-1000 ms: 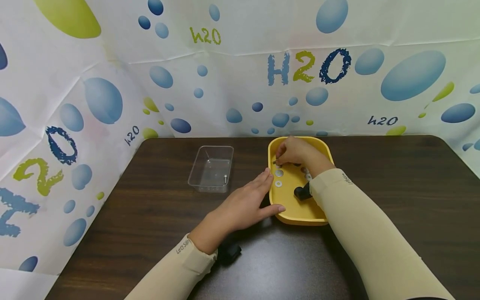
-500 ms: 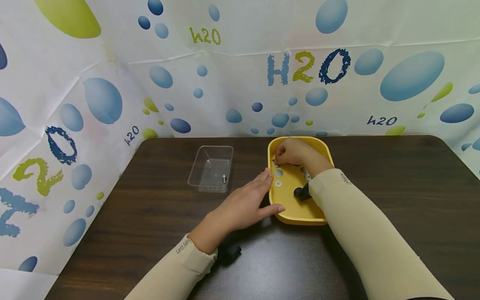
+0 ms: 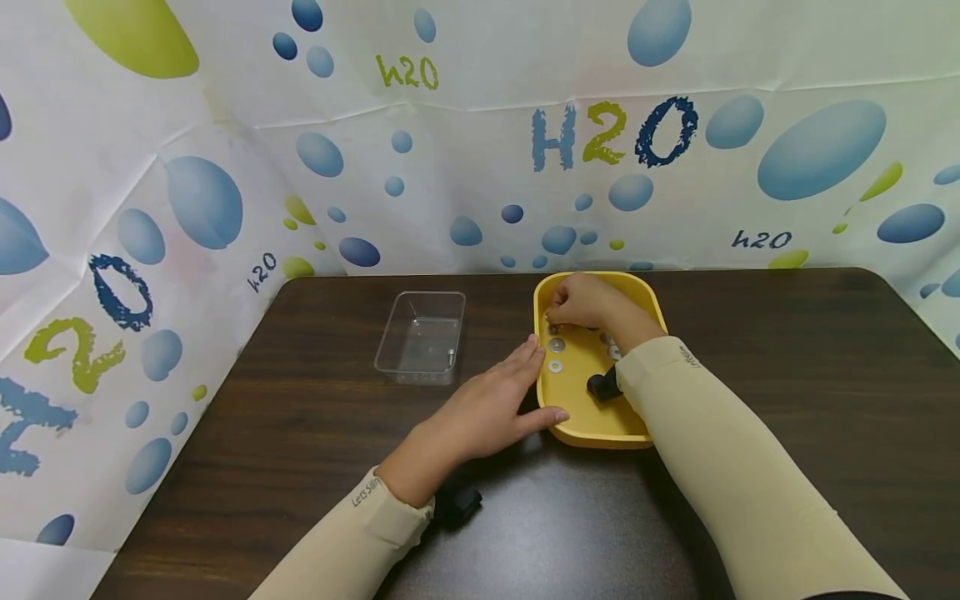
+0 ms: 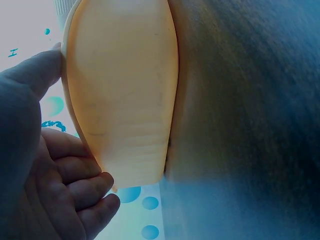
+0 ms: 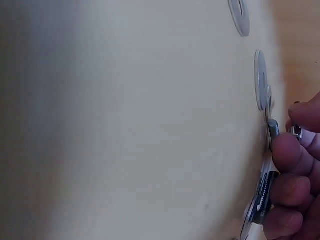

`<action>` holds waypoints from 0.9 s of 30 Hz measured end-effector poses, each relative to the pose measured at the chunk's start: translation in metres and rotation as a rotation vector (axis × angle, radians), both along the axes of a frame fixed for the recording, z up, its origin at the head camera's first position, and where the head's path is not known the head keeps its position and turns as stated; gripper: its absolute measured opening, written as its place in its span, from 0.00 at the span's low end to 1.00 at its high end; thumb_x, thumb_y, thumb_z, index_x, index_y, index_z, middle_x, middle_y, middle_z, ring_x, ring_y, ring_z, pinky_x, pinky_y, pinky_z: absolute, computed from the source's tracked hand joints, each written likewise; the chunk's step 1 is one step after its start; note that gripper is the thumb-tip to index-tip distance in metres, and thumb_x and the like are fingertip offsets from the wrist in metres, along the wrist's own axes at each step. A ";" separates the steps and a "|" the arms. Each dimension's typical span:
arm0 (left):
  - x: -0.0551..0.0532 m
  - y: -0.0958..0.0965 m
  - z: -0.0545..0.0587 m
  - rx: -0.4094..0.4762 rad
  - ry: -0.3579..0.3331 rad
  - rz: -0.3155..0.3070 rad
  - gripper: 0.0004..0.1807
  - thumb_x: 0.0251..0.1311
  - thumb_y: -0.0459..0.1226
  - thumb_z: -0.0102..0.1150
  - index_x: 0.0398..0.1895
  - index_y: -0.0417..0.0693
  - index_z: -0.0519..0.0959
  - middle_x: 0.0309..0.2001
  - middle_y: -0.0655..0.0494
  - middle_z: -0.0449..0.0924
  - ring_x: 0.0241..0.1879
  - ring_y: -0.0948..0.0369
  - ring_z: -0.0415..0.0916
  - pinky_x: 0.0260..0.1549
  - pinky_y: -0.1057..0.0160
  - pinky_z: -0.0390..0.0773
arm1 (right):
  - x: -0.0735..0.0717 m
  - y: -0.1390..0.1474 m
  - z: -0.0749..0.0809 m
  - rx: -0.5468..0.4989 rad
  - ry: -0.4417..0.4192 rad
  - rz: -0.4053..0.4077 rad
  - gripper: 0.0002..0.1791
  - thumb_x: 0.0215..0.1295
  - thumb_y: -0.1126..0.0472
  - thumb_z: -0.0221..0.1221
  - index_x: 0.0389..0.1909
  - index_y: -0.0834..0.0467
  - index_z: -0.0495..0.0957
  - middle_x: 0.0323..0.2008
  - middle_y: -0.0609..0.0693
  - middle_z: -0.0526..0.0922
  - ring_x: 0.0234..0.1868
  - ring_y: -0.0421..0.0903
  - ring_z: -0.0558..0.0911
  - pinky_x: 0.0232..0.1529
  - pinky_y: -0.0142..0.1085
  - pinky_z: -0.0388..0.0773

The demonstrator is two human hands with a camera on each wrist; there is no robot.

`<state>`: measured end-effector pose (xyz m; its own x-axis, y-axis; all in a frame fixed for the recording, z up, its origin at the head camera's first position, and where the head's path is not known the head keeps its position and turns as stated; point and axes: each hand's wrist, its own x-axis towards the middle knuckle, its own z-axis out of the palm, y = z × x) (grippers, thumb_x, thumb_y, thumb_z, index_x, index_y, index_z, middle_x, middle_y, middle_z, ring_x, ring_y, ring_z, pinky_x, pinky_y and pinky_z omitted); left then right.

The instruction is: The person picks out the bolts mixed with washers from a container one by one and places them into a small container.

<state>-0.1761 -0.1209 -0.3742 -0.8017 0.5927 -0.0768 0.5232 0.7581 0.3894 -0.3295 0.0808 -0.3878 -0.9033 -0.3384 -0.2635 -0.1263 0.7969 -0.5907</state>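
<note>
A yellow tray (image 3: 600,427) stands on the dark table. My left hand (image 3: 483,408) rests against its left side, fingers straight along the wall and thumb at the near rim. In the left wrist view the tray's outer wall (image 4: 122,90) fills the middle. My right hand (image 3: 588,302) is inside the tray at the far left, pinching a small shiny metal piece (image 5: 296,132) between thumb and finger. Its kind is too small to tell. Beside those fingers lie a grey metal pin (image 5: 273,128), a flat washer (image 5: 260,80) and a black cylinder with white print (image 5: 265,197).
A clear plastic box (image 3: 420,333) stands left of the tray, with a small metal piece (image 3: 452,357) at its right side. More washers (image 3: 555,367) lie in the tray. Behind the table (image 3: 300,417) hangs a printed white sheet (image 3: 480,133).
My right fingertips shift slightly at the tray's far left, and the dark bit seen at them earlier is now mostly hidden. The left hand stays on the tray.
</note>
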 end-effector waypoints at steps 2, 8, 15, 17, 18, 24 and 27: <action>0.000 0.000 0.000 0.001 -0.002 0.001 0.49 0.65 0.66 0.46 0.79 0.46 0.47 0.80 0.53 0.39 0.78 0.59 0.44 0.72 0.53 0.58 | 0.000 0.000 0.000 -0.001 0.009 0.011 0.09 0.60 0.54 0.62 0.28 0.56 0.81 0.21 0.50 0.76 0.21 0.46 0.72 0.22 0.33 0.70; -0.001 -0.001 -0.001 0.001 -0.008 0.002 0.50 0.65 0.66 0.45 0.79 0.47 0.46 0.80 0.54 0.38 0.78 0.59 0.44 0.72 0.52 0.59 | 0.001 0.001 0.001 -0.025 -0.006 0.023 0.07 0.60 0.56 0.63 0.29 0.56 0.81 0.25 0.52 0.79 0.24 0.47 0.75 0.24 0.33 0.73; -0.001 0.000 0.000 -0.003 -0.007 0.000 0.50 0.65 0.67 0.45 0.79 0.47 0.46 0.80 0.54 0.37 0.77 0.58 0.45 0.72 0.52 0.59 | 0.002 0.001 0.004 -0.022 -0.009 0.059 0.06 0.59 0.57 0.63 0.29 0.56 0.80 0.25 0.52 0.80 0.25 0.48 0.75 0.25 0.33 0.73; -0.001 0.000 0.000 -0.006 -0.005 0.001 0.50 0.65 0.66 0.45 0.79 0.47 0.47 0.80 0.54 0.37 0.77 0.58 0.45 0.72 0.52 0.59 | 0.002 0.000 0.005 -0.026 -0.011 0.062 0.06 0.59 0.57 0.63 0.30 0.56 0.80 0.25 0.52 0.79 0.25 0.47 0.75 0.25 0.33 0.72; -0.001 0.000 0.000 -0.007 -0.003 0.002 0.50 0.65 0.66 0.45 0.79 0.47 0.47 0.80 0.54 0.37 0.77 0.58 0.45 0.72 0.52 0.59 | 0.002 0.000 0.005 -0.029 -0.011 0.061 0.06 0.59 0.57 0.62 0.30 0.57 0.80 0.25 0.52 0.79 0.24 0.46 0.74 0.24 0.32 0.71; -0.001 -0.001 0.000 -0.006 -0.002 0.002 0.50 0.65 0.67 0.45 0.79 0.46 0.47 0.80 0.54 0.38 0.77 0.59 0.44 0.72 0.53 0.59 | 0.003 0.000 0.005 -0.037 -0.036 0.060 0.10 0.62 0.55 0.58 0.34 0.59 0.79 0.24 0.52 0.76 0.24 0.48 0.72 0.24 0.33 0.70; 0.000 0.000 0.000 -0.005 0.000 0.002 0.50 0.65 0.67 0.45 0.79 0.46 0.47 0.80 0.54 0.38 0.77 0.58 0.45 0.72 0.53 0.59 | 0.004 0.000 0.006 -0.040 -0.044 0.066 0.11 0.63 0.55 0.57 0.34 0.60 0.79 0.24 0.52 0.77 0.24 0.49 0.73 0.24 0.33 0.70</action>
